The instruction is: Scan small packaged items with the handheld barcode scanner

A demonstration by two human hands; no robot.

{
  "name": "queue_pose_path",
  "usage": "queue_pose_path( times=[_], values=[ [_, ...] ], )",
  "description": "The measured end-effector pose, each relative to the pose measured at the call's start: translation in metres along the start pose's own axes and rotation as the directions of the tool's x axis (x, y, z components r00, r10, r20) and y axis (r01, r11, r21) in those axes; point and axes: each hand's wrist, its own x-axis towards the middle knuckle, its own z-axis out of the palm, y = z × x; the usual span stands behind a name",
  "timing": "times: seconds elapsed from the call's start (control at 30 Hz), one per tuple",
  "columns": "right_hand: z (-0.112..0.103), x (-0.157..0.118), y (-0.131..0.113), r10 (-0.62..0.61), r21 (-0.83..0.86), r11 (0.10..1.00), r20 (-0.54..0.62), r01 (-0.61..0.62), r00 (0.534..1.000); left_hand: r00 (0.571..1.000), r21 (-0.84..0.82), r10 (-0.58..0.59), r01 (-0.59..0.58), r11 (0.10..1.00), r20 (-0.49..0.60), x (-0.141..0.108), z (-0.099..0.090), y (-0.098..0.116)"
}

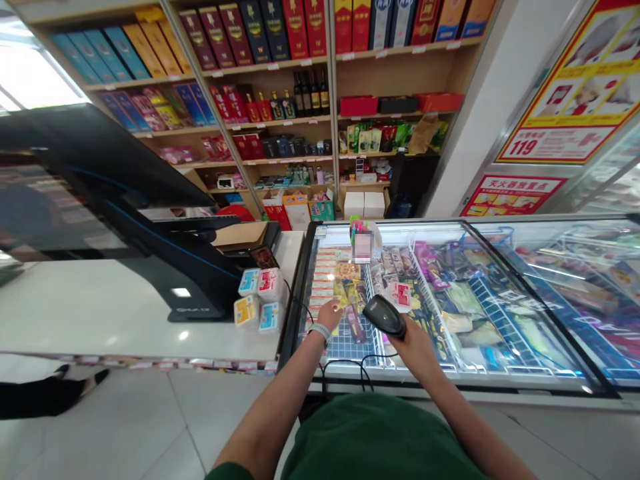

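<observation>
My right hand (pixel 417 348) is closed firmly around a black handheld barcode scanner (pixel 384 317), its head angled forward and left over the goods. My left hand (pixel 330 315) is loosely open, with a fitness band (pixel 319 331) on the wrist, just beside the scanner. Its fingers (pixel 327 307) reach toward yellow packets (pixel 346 293) in a wire basket (pixel 350 341), though I can't tell whether they touch. The basket sits in a glass-topped chest freezer (pixel 500 225) directly below both hands. A coiled black cable (pixel 345 363) hangs under them, and small boxed goods (pixel 257 300) stand on a white counter (pixel 150 313) to my left.
</observation>
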Motion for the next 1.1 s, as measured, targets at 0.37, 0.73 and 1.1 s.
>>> queue_pose_path(
  times=[0.37,0.73,1.1],
  values=[
    [0.009,0.004,0.000,-0.041,-0.083,0.996,0.006,0.041,0.999,0.972,0.012,0.088,-0.087,0.996,-0.218,-0.040,-0.043,-0.034],
    [0.010,0.002,-0.007,-0.038,-0.054,0.998,0.005,0.038,0.999,0.878,0.272,0.283,-0.186,0.944,-0.385,-0.079,-0.069,-0.058],
    [0.012,-0.002,-0.011,-0.042,-0.058,0.997,0.028,0.043,0.999,0.877,0.607,0.093,0.246,0.756,-0.471,-0.100,-0.085,-0.077]
  ],
)
